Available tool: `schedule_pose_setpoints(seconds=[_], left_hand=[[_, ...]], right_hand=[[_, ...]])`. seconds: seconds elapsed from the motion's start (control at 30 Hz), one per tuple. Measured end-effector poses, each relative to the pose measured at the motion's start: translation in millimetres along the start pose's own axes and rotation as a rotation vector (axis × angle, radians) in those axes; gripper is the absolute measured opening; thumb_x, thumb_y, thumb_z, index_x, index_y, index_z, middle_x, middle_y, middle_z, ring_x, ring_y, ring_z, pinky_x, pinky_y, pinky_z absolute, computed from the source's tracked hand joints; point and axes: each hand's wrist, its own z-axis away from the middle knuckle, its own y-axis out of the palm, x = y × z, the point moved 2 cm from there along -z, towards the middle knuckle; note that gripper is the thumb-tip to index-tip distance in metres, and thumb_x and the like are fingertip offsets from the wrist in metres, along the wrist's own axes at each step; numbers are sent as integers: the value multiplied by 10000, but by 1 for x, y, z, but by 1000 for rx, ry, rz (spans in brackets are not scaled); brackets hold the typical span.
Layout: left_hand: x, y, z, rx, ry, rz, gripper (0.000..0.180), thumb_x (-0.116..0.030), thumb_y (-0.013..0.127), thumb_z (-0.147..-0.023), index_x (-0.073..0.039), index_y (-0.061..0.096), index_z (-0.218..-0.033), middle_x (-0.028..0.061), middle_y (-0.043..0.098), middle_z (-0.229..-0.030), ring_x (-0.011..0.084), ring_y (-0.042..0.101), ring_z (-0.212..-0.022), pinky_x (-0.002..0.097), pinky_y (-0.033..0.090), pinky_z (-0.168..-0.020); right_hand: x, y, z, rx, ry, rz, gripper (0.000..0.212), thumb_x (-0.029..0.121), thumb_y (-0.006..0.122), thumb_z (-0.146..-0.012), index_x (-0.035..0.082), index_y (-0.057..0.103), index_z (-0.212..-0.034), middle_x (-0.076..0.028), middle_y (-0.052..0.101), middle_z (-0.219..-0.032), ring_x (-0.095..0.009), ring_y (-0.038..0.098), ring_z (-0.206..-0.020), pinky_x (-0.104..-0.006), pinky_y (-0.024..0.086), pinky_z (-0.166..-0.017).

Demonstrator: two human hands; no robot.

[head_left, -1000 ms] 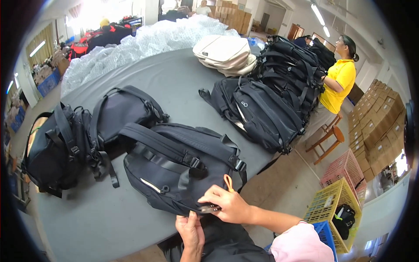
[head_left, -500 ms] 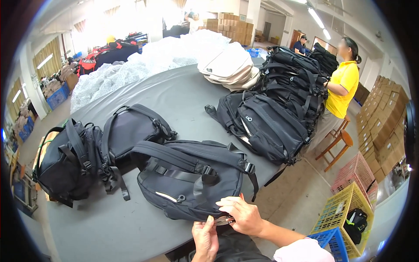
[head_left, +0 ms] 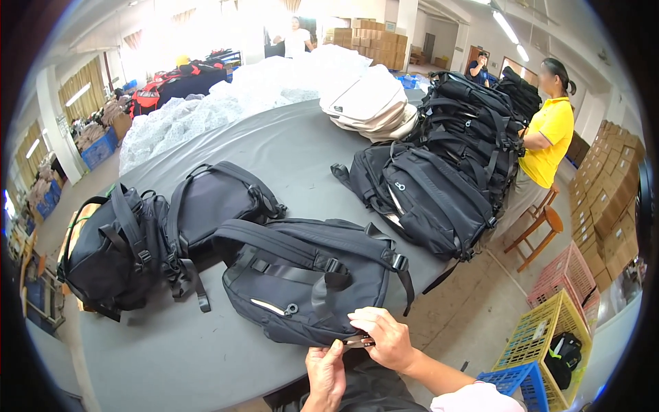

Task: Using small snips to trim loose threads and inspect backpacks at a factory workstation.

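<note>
A black backpack [head_left: 309, 281] lies on its front on the grey-covered table, straps upward, with a pale zip opening on its near side. At its near bottom edge my left hand [head_left: 325, 374] is closed, thumb and fingers pinching the backpack's edge. Close beside it, my right hand [head_left: 388, 341] is closed round a small, dark, partly hidden tool whose end meets that edge; its exact kind is hard to make out. A light strip shows between the two hands. To the left rest two more black backpacks, one upright [head_left: 106, 254] and one flat [head_left: 216, 196].
Black backpacks [head_left: 432, 192] are heaped along the table's right side, beside white bags [head_left: 367, 103]. Clear plastic wrap [head_left: 199, 123] covers the far side. A person in yellow [head_left: 549, 137] stands at right near a wooden stool [head_left: 539, 233]. Yellow [head_left: 528, 336] and blue crates [head_left: 518, 384] stand near my right.
The view has shifted slightly, so the table and bags appear a little further right. My right hand has tilted slightly at the backpack's edge; the orange tip above it no longer shows.
</note>
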Motion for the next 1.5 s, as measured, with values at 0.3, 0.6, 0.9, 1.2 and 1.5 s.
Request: schedule_pose_setpoints(seconds=[0.3, 0.6, 0.9, 1.2, 1.5], left_hand=[[16, -28, 13, 27, -90, -46, 316, 51, 673, -800, -38, 597, -1094, 43, 648, -1048, 135, 597, -959, 281, 460, -893], [1, -11, 2, -26, -5, -157, 465, 7, 670, -811, -8, 498, -1243, 48, 566, -1220, 161, 530, -1117, 310, 399, -997], [-28, -49, 18, -94, 146, -814, 236, -183, 556, -952, 14, 612, -835, 83, 646, -790, 133, 595, -703, 264, 468, -669], [-62, -9, -31, 529, 874, -1648, 386, -135, 713, -731, -31, 611, -1088, 106, 630, -1078, 288, 590, -955, 431, 416, -916], [-11, 2, -29, 205, 953, -1631, 232, -63, 672, -729, -31, 588, -943, 76, 589, -802, 255, 565, -742, 351, 388, -714]], right_hand=[[-18, 10, 13, 66, -20, -43, 364, -76, 688, -560, 66, 612, -887, -47, 653, -811, -238, 641, -744, -305, 539, -605], [-19, 9, 13, 161, -83, -85, 450, -12, 657, -615, 59, 617, -1057, -91, 640, -1039, -279, 634, -957, -338, 554, -730], [-24, 51, 40, 53, -64, -89, 353, -49, 641, -561, 37, 612, -902, -66, 623, -895, -247, 643, -855, -307, 541, -636], [-29, 47, 32, -55, -94, -119, 334, -79, 636, -544, 43, 582, -851, -75, 604, -809, -244, 623, -739, -310, 515, -566], [-25, 52, 26, -301, 452, -360, 195, -20, 692, -798, 35, 507, -775, -13, 531, -696, -72, 410, -568, -204, 336, -514]])
